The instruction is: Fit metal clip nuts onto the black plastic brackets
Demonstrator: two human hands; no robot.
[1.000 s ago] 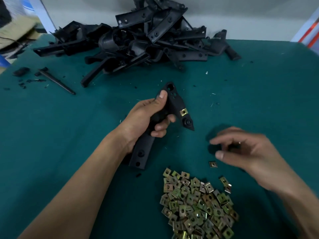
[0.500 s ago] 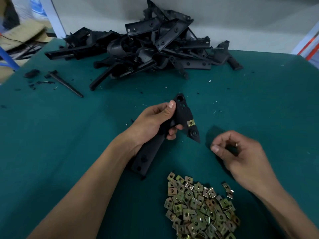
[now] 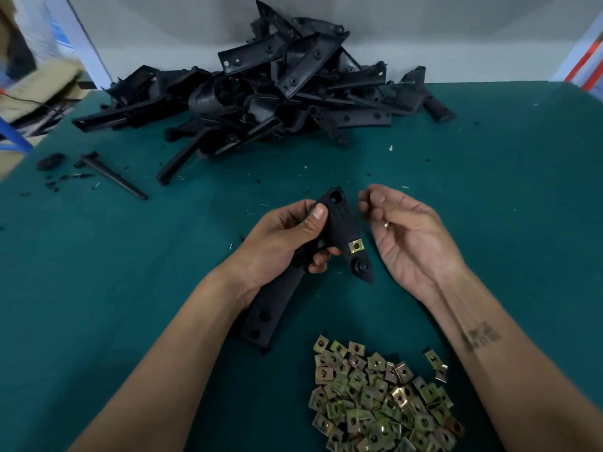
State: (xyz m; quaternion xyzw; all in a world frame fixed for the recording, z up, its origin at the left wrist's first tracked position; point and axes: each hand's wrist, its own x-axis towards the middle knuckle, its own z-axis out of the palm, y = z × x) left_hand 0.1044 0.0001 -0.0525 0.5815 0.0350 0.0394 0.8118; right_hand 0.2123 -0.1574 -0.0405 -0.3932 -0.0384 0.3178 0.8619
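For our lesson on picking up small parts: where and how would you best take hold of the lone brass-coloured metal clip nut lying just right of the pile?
Pinch the lone brass-coloured metal clip nut from above by its two long side edges, approaching from the right. It lies on the green table, apart from the pile of clip nuts, so its right side looks free of neighbours for fingertips.

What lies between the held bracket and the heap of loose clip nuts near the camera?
In the head view, only bare green table mat separates the bracket in the left hand from the clip nuts.
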